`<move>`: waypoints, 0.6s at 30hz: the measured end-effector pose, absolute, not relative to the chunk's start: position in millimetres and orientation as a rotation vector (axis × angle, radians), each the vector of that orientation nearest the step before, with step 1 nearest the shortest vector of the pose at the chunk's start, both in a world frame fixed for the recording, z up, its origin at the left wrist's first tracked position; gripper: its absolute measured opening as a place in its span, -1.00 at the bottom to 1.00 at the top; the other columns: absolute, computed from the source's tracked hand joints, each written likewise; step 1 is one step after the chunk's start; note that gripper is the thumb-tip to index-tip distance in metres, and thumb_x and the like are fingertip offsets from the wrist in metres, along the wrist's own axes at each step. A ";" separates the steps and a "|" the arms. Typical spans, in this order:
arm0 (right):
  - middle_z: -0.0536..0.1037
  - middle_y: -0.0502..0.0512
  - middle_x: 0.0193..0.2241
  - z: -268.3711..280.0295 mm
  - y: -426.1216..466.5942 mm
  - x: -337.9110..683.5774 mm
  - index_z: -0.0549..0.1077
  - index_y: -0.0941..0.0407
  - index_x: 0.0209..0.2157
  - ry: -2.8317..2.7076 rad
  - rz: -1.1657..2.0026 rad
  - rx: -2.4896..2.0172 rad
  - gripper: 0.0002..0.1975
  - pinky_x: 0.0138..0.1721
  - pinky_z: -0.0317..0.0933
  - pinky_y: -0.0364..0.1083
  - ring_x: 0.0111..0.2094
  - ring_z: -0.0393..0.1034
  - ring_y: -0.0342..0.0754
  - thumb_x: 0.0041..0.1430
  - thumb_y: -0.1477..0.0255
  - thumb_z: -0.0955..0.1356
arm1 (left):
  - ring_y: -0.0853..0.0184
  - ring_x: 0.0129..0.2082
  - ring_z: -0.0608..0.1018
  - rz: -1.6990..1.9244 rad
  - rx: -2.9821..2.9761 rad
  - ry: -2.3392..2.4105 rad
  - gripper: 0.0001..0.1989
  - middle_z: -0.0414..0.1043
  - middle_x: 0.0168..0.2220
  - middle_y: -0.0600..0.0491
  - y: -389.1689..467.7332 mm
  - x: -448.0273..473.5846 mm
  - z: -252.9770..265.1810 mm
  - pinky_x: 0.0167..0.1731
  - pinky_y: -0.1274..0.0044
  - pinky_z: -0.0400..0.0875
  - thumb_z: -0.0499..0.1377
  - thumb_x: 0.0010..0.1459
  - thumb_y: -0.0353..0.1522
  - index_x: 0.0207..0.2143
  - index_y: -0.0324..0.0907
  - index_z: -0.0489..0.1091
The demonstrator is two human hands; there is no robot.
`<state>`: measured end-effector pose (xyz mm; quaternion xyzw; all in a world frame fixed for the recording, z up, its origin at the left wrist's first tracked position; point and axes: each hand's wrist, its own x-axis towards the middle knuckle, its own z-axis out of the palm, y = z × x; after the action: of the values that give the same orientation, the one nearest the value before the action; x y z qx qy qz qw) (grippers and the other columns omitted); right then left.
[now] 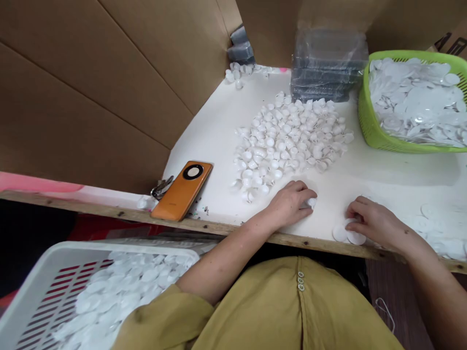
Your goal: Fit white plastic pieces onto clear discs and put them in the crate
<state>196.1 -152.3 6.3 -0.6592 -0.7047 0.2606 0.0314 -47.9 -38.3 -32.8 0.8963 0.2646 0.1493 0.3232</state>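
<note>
My left hand (294, 201) is closed around a small white plastic piece (311, 202), which shows between thumb and fingertips. It rests on the white tabletop, just in front of a loose heap of small white cup-like pieces (288, 141). My right hand (372, 221) is at the table's front edge, its fingers curled and the thumb pressed on thin white discs (339, 233). Those discs lie flat, partly overlapping. More white discs (428, 221) are scattered to the right of this hand.
A green basket (372, 129) full of white discs stands at the back right. Beside it are wrapped grey stacks (328, 63). An orange phone (182, 192) lies at the left edge, near cardboard (91, 92). A white basket (62, 250) of white pieces sits below the table.
</note>
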 end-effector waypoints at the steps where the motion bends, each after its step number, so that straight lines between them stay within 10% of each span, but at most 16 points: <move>1: 0.43 0.02 -0.40 6.9 -151.1 195.0 0.38 0.08 -0.41 -2.117 0.839 -2.032 -0.95 -0.41 0.17 -0.09 -0.43 0.32 -0.09 0.07 0.42 0.36 | 0.22 -0.10 0.39 0.388 2.356 0.689 -0.67 0.35 -0.14 -0.02 -38.0 -47.6 -32.2 -0.06 0.40 0.36 0.22 0.05 -0.41 -0.07 -0.12 0.43; 18: 0.51 0.03 -0.46 -0.7 -145.9 162.3 0.46 0.05 -0.22 -1.606 0.477 -2.038 -0.71 -0.38 0.26 -0.06 -0.51 0.37 -0.08 0.21 0.15 0.28 | 0.16 -0.11 0.41 0.373 2.359 0.777 -0.64 0.38 -0.14 -0.05 -37.6 -47.8 -29.9 -0.12 0.40 0.36 0.23 0.02 -0.38 -0.07 -0.17 0.41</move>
<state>162.3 -145.9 -0.7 -0.7482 -0.5895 0.1751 0.2490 -47.8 -37.6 -29.9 0.8931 0.2942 0.1413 0.3097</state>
